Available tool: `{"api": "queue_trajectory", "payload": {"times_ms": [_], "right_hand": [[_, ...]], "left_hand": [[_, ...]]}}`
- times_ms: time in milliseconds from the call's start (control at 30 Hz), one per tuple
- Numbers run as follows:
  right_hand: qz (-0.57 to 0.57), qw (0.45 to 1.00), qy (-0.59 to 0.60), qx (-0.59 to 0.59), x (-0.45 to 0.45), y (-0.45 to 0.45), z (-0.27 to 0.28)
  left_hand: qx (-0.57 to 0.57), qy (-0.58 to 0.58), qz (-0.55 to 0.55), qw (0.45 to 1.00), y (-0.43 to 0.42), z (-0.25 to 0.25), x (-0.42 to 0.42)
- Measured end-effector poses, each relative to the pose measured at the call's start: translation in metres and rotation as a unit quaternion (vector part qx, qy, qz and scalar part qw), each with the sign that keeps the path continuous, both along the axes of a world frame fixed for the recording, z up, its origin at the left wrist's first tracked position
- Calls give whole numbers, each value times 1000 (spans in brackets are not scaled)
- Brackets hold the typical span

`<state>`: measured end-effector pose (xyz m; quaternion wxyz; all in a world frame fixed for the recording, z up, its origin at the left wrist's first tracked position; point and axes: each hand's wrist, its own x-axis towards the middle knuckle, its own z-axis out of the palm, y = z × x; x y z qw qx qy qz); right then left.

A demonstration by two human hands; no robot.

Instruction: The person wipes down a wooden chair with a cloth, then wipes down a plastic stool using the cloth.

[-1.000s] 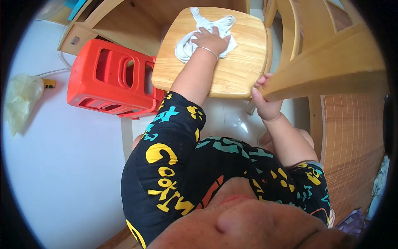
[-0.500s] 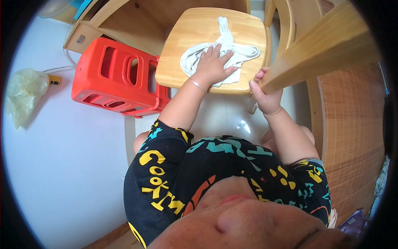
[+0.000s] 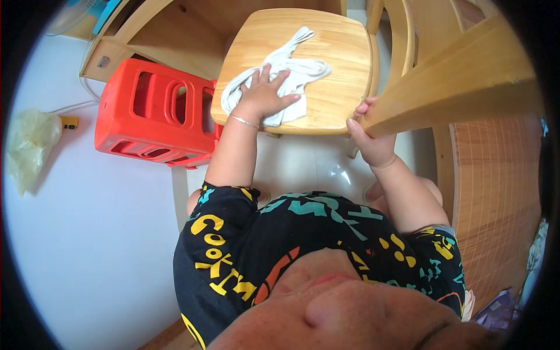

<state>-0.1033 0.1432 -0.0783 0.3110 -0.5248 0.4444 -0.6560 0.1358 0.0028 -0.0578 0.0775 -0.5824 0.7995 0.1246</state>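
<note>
A wooden chair [image 3: 344, 41] stands ahead of me, its smooth seat facing up. On the seat lies a crumpled white cloth [image 3: 309, 73], with one twisted end stretching away from me. My left hand [image 3: 263, 100] rests palm down on the cloth near the seat's left side, fingers spread. Part of the cloth is hidden beneath that palm. At the right, my right hand [image 3: 376, 140] is closed around the lower end of the chair's thick wooden back rail [image 3: 449, 79], the thumb on the near side.
A red plastic stool [image 3: 157, 114] lies on its side left of the chair. Behind it is a wooden cabinet [image 3: 175, 44]. A pale yellow plastic bag [image 3: 32, 143] hangs at the white wall [image 3: 99, 233]. A slatted mat [image 3: 496, 216] is at the right.
My left hand has slid left across the seat, taking the white cloth with it. My right hand keeps its grip on the rail.
</note>
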Motion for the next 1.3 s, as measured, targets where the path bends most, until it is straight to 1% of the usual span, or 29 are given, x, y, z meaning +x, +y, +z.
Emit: {"api": "queue_trajectory", "payload": {"times_ms": [33, 100, 167, 233, 300, 333, 400, 500, 567, 633, 733, 767, 867, 900, 967, 1000, 1033, 1100, 1200, 1300], "right_hand": [[-1, 1000, 1, 0, 0, 0, -2], [-6, 1000, 27, -13, 1, 0, -6], [-16, 999, 33, -27, 4, 0, -5], [-22, 998, 38, -41, 5, -1, -5], [-31, 994, 76, -78, 4, -2, -5], [-31, 993, 77, -79, 4, -2, -6], [-22, 997, 15, -69, 7, -3, -9], [-34, 995, 44, -80, 7, -4, -12], [-27, 996, 31, -74, 6, -5, -12], [-21, 997, 17, -69, 8, -4, -8], [-12, 999, 4, -44, 7, -4, -6], [-9, 999, -4, -42, 7, -5, -6], [-5, 999, -10, -35, 5, -3, -4], [-7, 1000, -8, -29, 4, -3, -3], [-4, 1000, -14, -24, 5, -2, -1], [-4, 1000, -21, -15, 4, -2, -1], [-4, 1000, -22, -16, 4, -2, -2], [4, 1000, -20, -11, 2, -1, -3], [6, 999, -40, 0, 3, -1, -6], [12, 999, -35, -14, 3, -1, -6]], "left_hand": [[-4, -6, 36, 999, -8, 0, -2], [6, -9, 46, 999, -28, -4, -5], [-1, -12, 80, 997, -44, -7, -10], [2, -16, 89, 996, -63, -8, -19], [-29, 1, 97, 995, -79, -11, -30], [-41, 8, 92, 995, -86, -12, -34], [-46, 13, 96, 994, -94, -10, -47], [-50, 9, 103, 993, -96, -9, -63], [-57, 11, 104, 993, -95, -11, -71], [-59, 6, 95, 994, -86, -6, -74], [-62, 1, 42, 997, -66, -7, -80], [-63, 2, 44, 997, -59, -7, -80], [-72, 20, -15, 997, -31, -9, -78], [-74, 20, -12, 997, -22, -9, -74], [-75, 23, -73, 994, -7, -10, -64], [-88, 14, -89, 992, 0, -13, -57], [-89, 13, -89, 992, 8, -11, -49], [-79, 23, -121, 989, 26, -6, -31], [-68, 18, -96, 993, 42, 1, -2], [-60, 4, -69, 996, 35, -2, 29]]}}
